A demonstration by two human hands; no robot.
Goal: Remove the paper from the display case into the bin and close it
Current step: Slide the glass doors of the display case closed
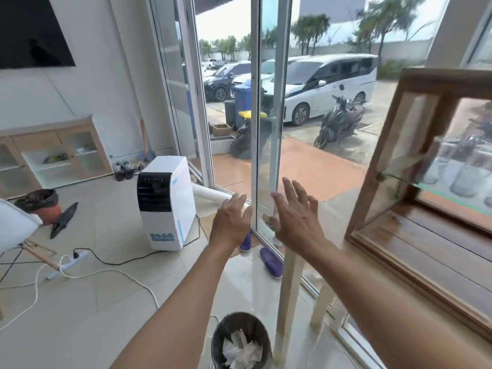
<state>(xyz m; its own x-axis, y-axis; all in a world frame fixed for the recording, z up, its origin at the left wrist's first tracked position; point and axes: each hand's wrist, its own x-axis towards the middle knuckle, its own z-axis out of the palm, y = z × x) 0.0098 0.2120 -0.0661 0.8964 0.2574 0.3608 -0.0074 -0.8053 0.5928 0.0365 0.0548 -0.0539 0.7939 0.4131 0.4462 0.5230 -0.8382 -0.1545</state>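
A wooden display case (378,166) with glass walls and a glass shelf stands at the right on a pale table; its front looks open and I see no paper inside. Below, on the floor, a dark mesh bin (241,339) holds crumpled white paper (241,350). My left hand (231,222) and my right hand (295,214) are stretched out in front of me, above the bin and left of the case. Both hold nothing, with fingers spread.
A white portable air cooler (166,206) stands on the floor at centre left, with a power strip (68,265) and cables around it. An orange bin with a black liner (40,205) is at far left. Glass doors (266,102) face a car park. Purple slippers (271,262) lie near the table leg.
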